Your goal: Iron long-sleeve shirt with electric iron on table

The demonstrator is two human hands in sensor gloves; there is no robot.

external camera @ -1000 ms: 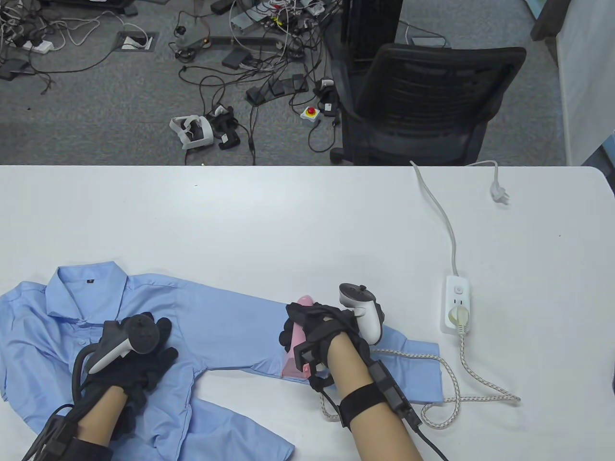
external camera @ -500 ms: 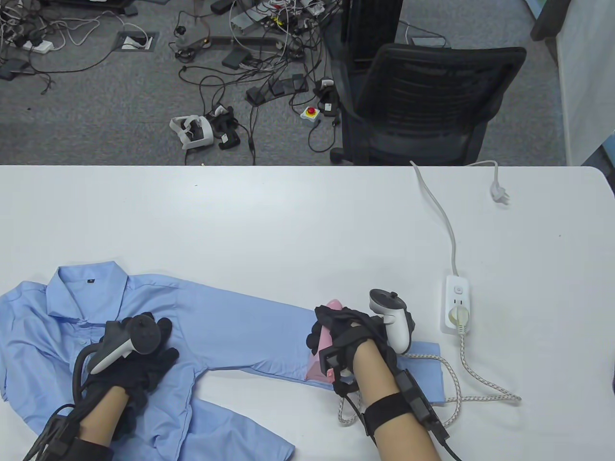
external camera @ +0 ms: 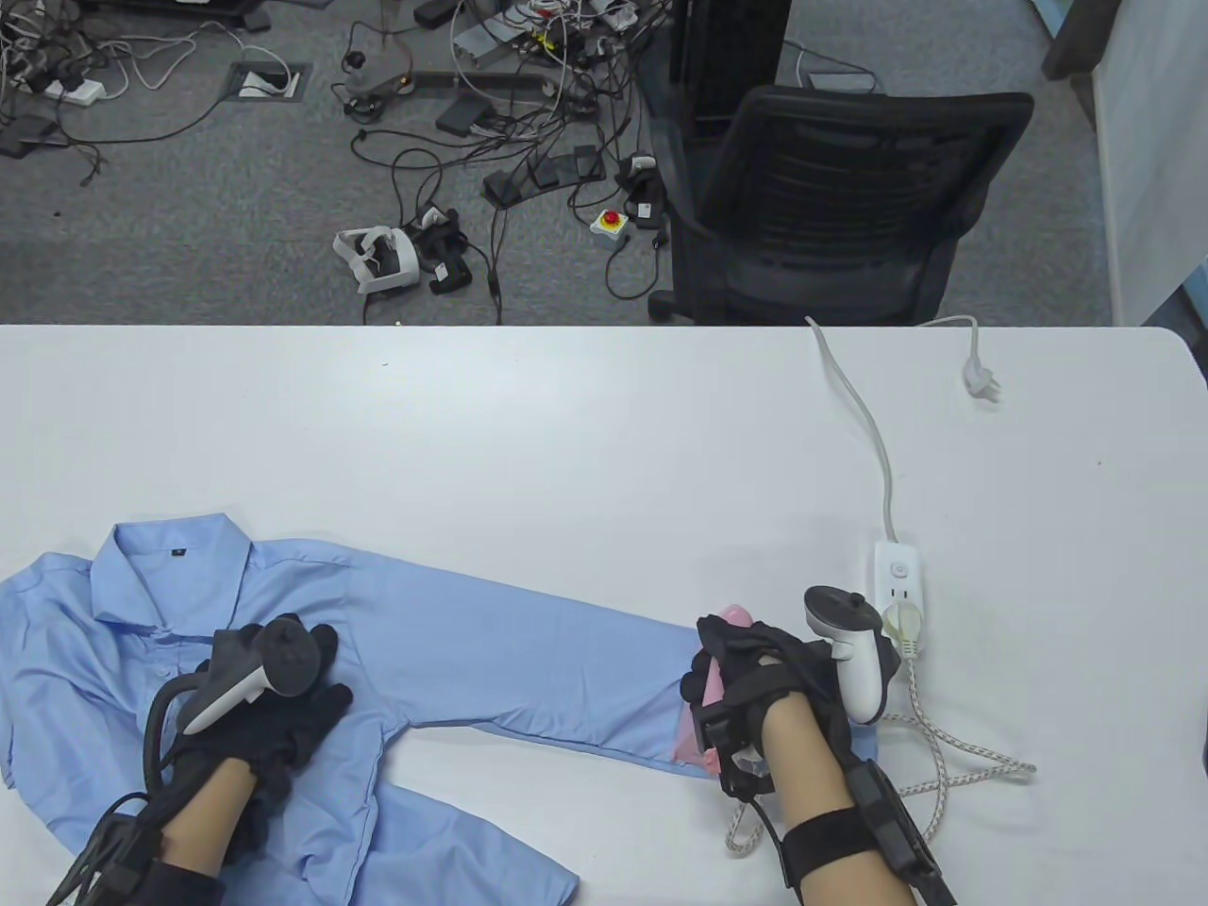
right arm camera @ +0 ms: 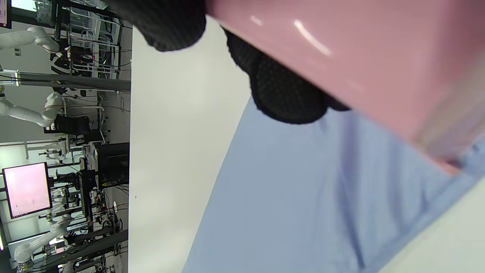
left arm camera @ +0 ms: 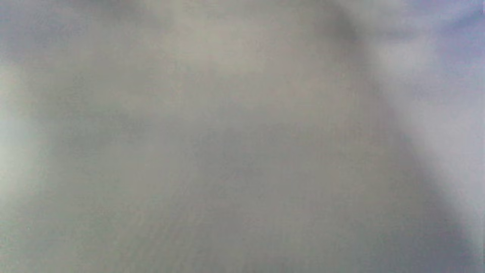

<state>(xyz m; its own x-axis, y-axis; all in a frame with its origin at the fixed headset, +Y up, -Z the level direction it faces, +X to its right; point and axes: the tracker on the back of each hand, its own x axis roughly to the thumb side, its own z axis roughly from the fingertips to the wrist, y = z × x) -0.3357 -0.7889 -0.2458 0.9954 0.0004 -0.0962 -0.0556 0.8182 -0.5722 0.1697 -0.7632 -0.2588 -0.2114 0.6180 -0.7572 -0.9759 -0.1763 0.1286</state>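
A light blue long-sleeve shirt (external camera: pixel 453 642) lies flat at the table's front left, one sleeve stretched out to the right. My right hand (external camera: pixel 755 665) grips the handle of a pink electric iron (external camera: pixel 703 717) that sits on the cuff end of that sleeve. The iron (right arm camera: pixel 360 64) and the sleeve (right arm camera: pixel 288 204) fill the right wrist view, gloved fingers (right arm camera: pixel 284 91) wrapped around it. My left hand (external camera: pixel 283 708) rests flat on the shirt's chest, below the collar (external camera: pixel 175 566). The left wrist view is a grey blur.
A white power strip (external camera: pixel 898 585) lies right of the iron, with the iron's braided cord (external camera: pixel 953 755) plugged in and looping on the table. Its own white cable (external camera: pixel 868 415) runs to the far edge. A black office chair (external camera: pixel 830 208) stands beyond the table (external camera: pixel 566 425).
My right hand has slid the iron to the right along the sleeve, from mid-sleeve to the cuff end near the power strip. The cord has bunched up. My left hand has stayed put.
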